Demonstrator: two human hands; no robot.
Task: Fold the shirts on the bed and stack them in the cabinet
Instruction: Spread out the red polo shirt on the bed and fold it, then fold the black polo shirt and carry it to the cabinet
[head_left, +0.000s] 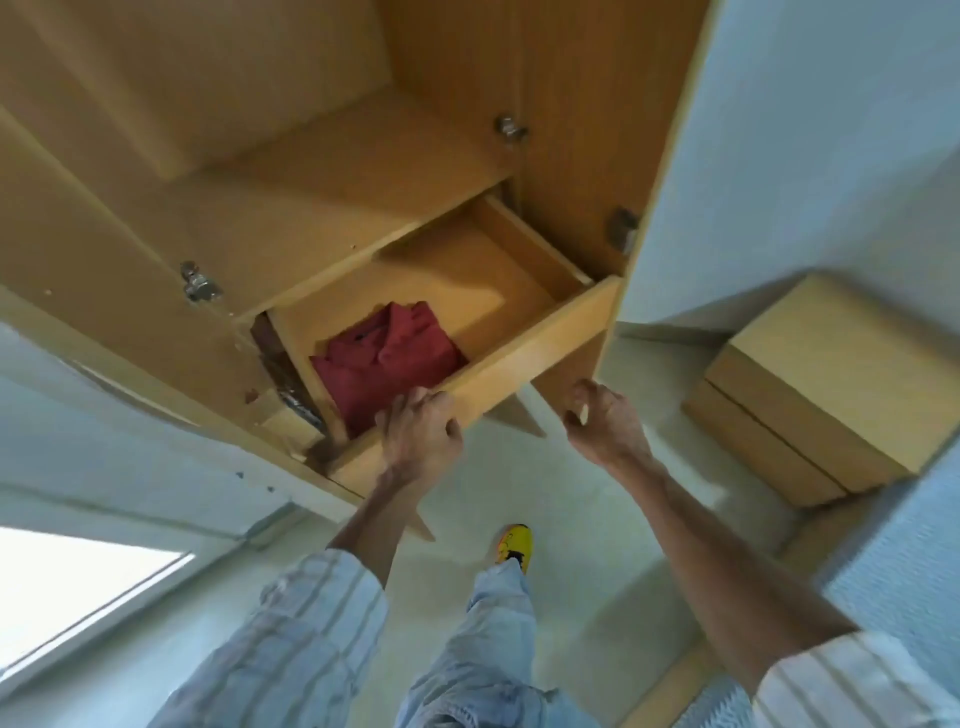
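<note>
I see the folded red shirt (387, 358) lying in the left part of the open cabinet drawer (524, 358). My left hand (421, 436) grips the drawer's front edge, fingers curled over it. My right hand (605, 421) hangs beside, loosely curled and empty. The shirt looks soft and light; I would lift it from underneath so the fold keeps.

No text, label or number can be read here (motion blur throughout).

pale walls (810, 130), wooden nightstand (831, 384), light floor (571, 519)
</note>
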